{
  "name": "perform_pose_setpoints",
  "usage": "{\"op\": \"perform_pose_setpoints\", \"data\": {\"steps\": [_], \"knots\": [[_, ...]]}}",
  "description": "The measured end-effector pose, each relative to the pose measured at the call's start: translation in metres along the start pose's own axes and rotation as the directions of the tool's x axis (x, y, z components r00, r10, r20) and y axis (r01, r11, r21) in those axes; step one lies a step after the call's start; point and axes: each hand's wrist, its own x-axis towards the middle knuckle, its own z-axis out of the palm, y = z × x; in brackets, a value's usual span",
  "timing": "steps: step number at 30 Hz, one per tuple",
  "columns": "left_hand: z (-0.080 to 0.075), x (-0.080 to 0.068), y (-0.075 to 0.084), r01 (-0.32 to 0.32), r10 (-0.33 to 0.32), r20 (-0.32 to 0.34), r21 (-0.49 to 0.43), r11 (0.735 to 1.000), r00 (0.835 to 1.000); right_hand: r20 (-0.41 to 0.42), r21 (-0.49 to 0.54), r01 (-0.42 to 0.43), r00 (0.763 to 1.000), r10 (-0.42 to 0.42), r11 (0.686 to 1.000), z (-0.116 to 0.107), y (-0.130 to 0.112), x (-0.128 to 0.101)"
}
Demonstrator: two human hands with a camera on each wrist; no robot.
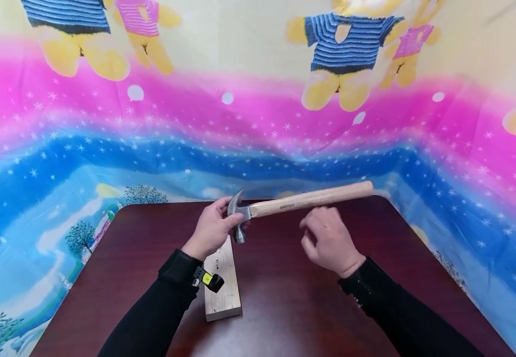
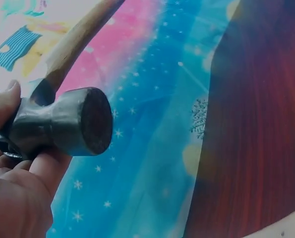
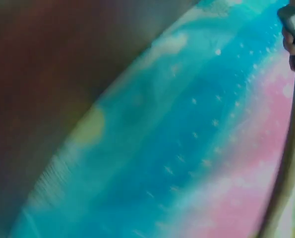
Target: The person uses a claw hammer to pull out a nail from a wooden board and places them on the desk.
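A claw hammer [image 1: 311, 199] with a pale wooden handle is raised above the table, its handle slanting up to the right. My left hand [image 1: 210, 227] grips it by the steel head, thumb across the near side. In the left wrist view the round striking face of the hammer head [image 2: 83, 121] points right. Just below the handle is my right hand [image 1: 329, 240], fingers loosely bent and apparently apart from the wood. A light wooden board [image 1: 224, 300] lies beneath my left wrist, with small metallic spots on its top; its far end is partly hidden.
The dark red-brown table [image 1: 293, 312] has rounded far corners. A printed cloth [image 1: 258, 119] with bears and snowflakes hangs behind it and along both sides. A strap with a small yellow-marked device [image 1: 208, 278] sits on my left wrist.
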Motion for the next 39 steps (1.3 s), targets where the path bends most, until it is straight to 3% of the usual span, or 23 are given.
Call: {"op": "perform_pose_setpoints", "data": {"steps": [1,2,3,4,5,6,7,8,9,10,11,15,17,20,22,25,26,29,32,36,38,39], "knots": [[-0.002,-0.002,-0.001,-0.001,0.001,-0.017,-0.015,1.000,1.000,0.062,0.108,-0.072,0.996,0.065,0.992,0.002,0.000,-0.004],[-0.004,-0.005,-0.002,-0.006,0.005,-0.025,-0.036,0.999,1.000,0.161,0.262,-0.198,0.974,0.160,0.944,0.002,0.000,-0.007],[-0.005,-0.007,-0.003,-0.008,0.006,-0.029,-0.051,0.999,1.000,0.271,0.435,-0.352,0.929,0.252,0.829,0.003,0.000,-0.008],[-0.006,-0.010,-0.005,-0.010,0.008,-0.027,-0.060,0.998,1.000,0.356,0.608,-0.490,0.871,0.337,0.624,0.002,0.001,-0.008],[-0.006,-0.012,-0.007,-0.012,0.011,-0.018,-0.067,0.998,1.000,0.416,0.753,-0.561,0.811,0.411,0.345,0.002,0.002,-0.007],[-0.006,-0.015,-0.009,-0.012,0.011,-0.004,-0.076,0.997,1.000,0.454,0.842,-0.535,0.766,0.456,0.062,0.000,0.003,-0.005],[-0.005,-0.018,-0.012,-0.008,0.009,0.011,-0.083,0.996,1.000,0.473,0.877,-0.450,0.747,0.468,-0.167,-0.002,0.003,-0.001],[-0.004,-0.020,-0.014,-0.005,0.007,0.026,-0.094,0.996,1.000,0.478,0.874,-0.355,0.750,0.457,-0.332,-0.003,0.003,0.003],[-0.002,-0.022,-0.017,0.000,0.004,0.038,-0.108,0.994,0.999,0.461,0.861,-0.272,0.773,0.436,-0.429,-0.004,0.003,0.007],[-0.001,-0.024,-0.019,0.006,-0.001,0.045,-0.128,0.992,0.999,0.436,0.853,-0.215,0.795,0.422,-0.477,-0.005,0.001,0.012],[0.000,-0.026,-0.022,0.010,-0.003,0.048,-0.151,0.989,0.999,0.421,0.845,-0.184,0.809,0.410,-0.503,-0.006,-0.001,0.016],[0.001,-0.032,-0.030,0.013,-0.011,0.010,-0.186,0.983,1.000,0.382,0.818,-0.117,0.843,0.380,-0.563,-0.005,-0.009,0.028],[0.001,-0.034,-0.032,0.012,-0.011,0.001,-0.117,0.993,1.000,0.351,0.802,-0.059,0.852,0.389,-0.594,-0.005,-0.012,0.031],[0.000,-0.037,-0.033,0.019,-0.020,0.053,0.028,0.999,0.998,0.270,0.795,0.024,0.880,0.390,-0.606,-0.008,-0.014,0.035],[-0.003,-0.040,-0.031,0.016,-0.031,0.090,0.168,0.986,0.995,0.219,0.811,0.046,0.900,0.376,-0.584,-0.012,-0.014,0.038],[-0.018,-0.045,-0.024,0.012,-0.048,0.100,0.338,0.941,0.994,0.176,0.852,0.024,0.928,0.329,-0.524,-0.019,-0.013,0.043],[-0.025,-0.047,-0.022,0.016,-0.056,0.090,0.394,0.919,0.994,0.172,0.869,0.008,0.933,0.316,-0.494,-0.021,-0.013,0.044],[-0.053,-0.055,-0.021,0.050,-0.094,0.062,0.510,0.859,0.994,0.167,0.931,-0.052,0.941,0.296,-0.361,-0.027,-0.013,0.048],[-0.073,-0.065,-0.032,0.083,-0.169,0.076,0.636,0.767,0.983,0.174,0.972,-0.113,0.935,0.308,-0.208,-0.030,-0.015,0.050],[-0.074,-0.074,-0.059,0.046,-0.296,0.172,0.794,0.606,0.940,0.215,0.972,-0.235,0.916,0.339,0.020,-0.029,-0.021,0.050],[-0.069,-0.075,-0.071,0.023,-0.340,0.212,0.819,0.573,0.916,0.248,0.947,-0.301,0.908,0.339,0.114,-0.029,-0.023,0.051],[-0.066,-0.075,-0.074,0.009,-0.345,0.223,0.829,0.559,0.912,0.264,0.932,-0.330,0.902,0.341,0.150,-0.028,-0.025,0.051]]}}
